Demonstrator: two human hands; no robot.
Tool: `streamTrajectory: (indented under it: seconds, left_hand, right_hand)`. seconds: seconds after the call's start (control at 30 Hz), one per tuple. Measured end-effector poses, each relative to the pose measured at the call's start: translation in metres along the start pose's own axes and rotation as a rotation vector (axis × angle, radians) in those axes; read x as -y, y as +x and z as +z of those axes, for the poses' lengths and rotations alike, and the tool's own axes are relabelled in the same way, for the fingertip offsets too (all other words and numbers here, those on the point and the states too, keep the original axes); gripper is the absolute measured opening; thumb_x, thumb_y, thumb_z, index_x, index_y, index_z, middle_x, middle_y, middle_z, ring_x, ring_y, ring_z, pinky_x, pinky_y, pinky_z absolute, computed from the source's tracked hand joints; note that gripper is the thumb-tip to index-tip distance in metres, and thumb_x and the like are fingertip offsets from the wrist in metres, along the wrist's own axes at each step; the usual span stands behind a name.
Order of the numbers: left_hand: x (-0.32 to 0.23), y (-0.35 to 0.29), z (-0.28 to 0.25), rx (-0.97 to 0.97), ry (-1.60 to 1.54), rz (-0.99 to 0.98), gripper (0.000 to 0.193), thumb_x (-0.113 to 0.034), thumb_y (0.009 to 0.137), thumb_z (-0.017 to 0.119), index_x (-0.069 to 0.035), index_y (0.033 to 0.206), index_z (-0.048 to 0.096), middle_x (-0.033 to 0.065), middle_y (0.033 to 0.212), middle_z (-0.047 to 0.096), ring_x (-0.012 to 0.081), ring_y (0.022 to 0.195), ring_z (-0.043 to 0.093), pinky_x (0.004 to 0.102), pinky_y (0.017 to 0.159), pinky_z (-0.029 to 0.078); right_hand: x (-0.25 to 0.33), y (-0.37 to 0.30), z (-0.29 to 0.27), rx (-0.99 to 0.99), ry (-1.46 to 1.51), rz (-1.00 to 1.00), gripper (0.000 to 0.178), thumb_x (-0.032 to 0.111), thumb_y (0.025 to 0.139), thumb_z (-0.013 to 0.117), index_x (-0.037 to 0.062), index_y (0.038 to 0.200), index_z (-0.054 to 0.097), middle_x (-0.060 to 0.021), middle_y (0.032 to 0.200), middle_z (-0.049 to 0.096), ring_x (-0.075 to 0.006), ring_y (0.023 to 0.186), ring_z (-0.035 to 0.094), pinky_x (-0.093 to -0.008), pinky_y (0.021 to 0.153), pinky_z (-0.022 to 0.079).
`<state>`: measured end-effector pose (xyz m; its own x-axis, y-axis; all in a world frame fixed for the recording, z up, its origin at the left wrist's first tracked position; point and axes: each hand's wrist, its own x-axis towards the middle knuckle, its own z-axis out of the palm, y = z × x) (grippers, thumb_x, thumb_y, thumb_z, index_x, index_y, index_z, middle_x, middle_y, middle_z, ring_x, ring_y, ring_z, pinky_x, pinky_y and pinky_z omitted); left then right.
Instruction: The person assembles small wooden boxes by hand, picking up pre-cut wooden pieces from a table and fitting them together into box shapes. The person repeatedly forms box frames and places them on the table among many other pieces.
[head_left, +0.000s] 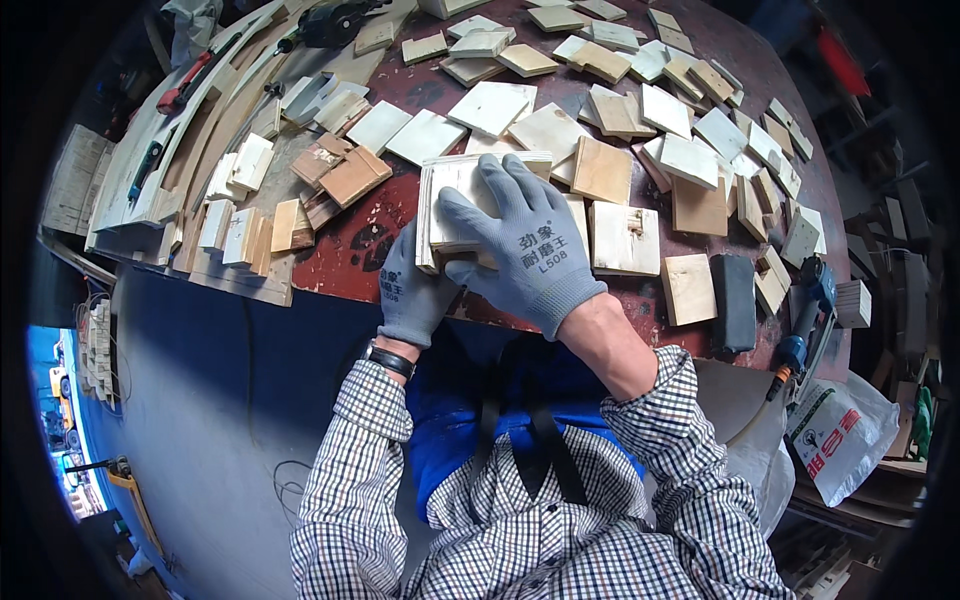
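Observation:
At the table's near edge, both of my gloved hands hold a small stack of pale square plywood pieces (pixel 462 182), with layered edges showing on its left side. My right hand (pixel 528 245) lies across the top face, fingers spread over it and thumb bent round the near edge. From the lower left, my left hand (pixel 408 295) grips the stack; its fingers are mostly hidden behind the wood. Just right of the stack, a pale wood block with a knot (pixel 626 238) and a brown square block (pixel 602 170) lie on the dark red table (pixel 345 268).
Many loose wood squares (pixel 495 107) cover the table. Long boards (pixel 200 165) run along its left side, with a red-handled tool (pixel 183 85) on them. To the right are a dark grey block (pixel 735 303), a blue air tool with hose (pixel 800 330) and a white printed sack (pixel 845 435).

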<state>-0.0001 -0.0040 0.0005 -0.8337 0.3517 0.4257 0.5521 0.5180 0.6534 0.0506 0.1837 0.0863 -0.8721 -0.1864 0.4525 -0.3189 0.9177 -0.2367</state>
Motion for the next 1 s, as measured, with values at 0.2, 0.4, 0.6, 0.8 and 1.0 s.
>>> streamTrajectory:
  seconds: [0.2,0.4,0.6,0.8,1.0]
  left_hand:
    - [0.003,0.004,0.006,-0.02,0.004,0.007,0.046,-0.025,0.092,0.079,-0.003,0.127,0.058,0.0168,0.118,0.067,0.0382,0.108,0.069,0.0461,0.089,0.058]
    - [-0.009,-0.004,0.028,-0.237,0.427,0.13,0.051,-0.022,0.096,0.078,0.001,0.137,0.057,0.0168,0.128,0.07,0.0286,0.111,0.07,0.041,0.098,0.055]
    - [0.029,-0.003,0.007,-0.007,-0.315,-0.125,0.058,-0.017,0.093,0.081,0.001,0.142,0.057,0.0163,0.128,0.071,0.0255,0.115,0.068,0.0405,0.1,0.054]
    - [0.05,-0.011,0.006,0.045,-0.223,-0.183,0.075,-0.043,0.093,0.081,0.003,0.145,0.054,0.0161,0.132,0.07,0.026,0.119,0.068,0.041,0.102,0.055]
    - [0.022,-0.002,0.003,-0.019,-0.288,-0.196,0.066,-0.041,0.098,0.079,0.005,0.14,0.059,0.0129,0.122,0.074,0.0192,0.101,0.071,0.0356,0.084,0.059]
  right_hand:
    - [0.005,0.007,-0.003,-0.027,-0.107,0.005,0.068,0.044,0.084,0.082,0.0223,0.145,0.06,-0.0224,0.15,0.055,-0.0403,0.141,0.052,-0.0576,0.122,0.034]
    - [0.105,-0.046,0.004,-0.328,0.31,-0.242,0.044,0.023,0.086,0.068,0.0052,0.126,0.062,-0.0154,0.132,0.064,-0.0321,0.132,0.059,-0.0532,0.119,0.042]
    - [0.117,-0.059,-0.004,-0.328,0.351,-0.165,0.036,0.019,0.085,0.063,0.0031,0.117,0.064,-0.0112,0.12,0.064,-0.0287,0.121,0.062,-0.0494,0.115,0.045]
    - [0.034,-0.034,-0.007,-0.328,0.263,0.204,0.055,0.034,0.085,0.074,0.0062,0.13,0.059,-0.014,0.131,0.059,-0.0311,0.131,0.054,-0.0499,0.112,0.041]
    - [-0.017,-0.017,0.002,-0.182,0.233,0.22,0.082,0.036,0.075,0.089,0.0084,0.144,0.054,-0.0171,0.147,0.054,-0.0357,0.14,0.05,-0.0511,0.111,0.043]
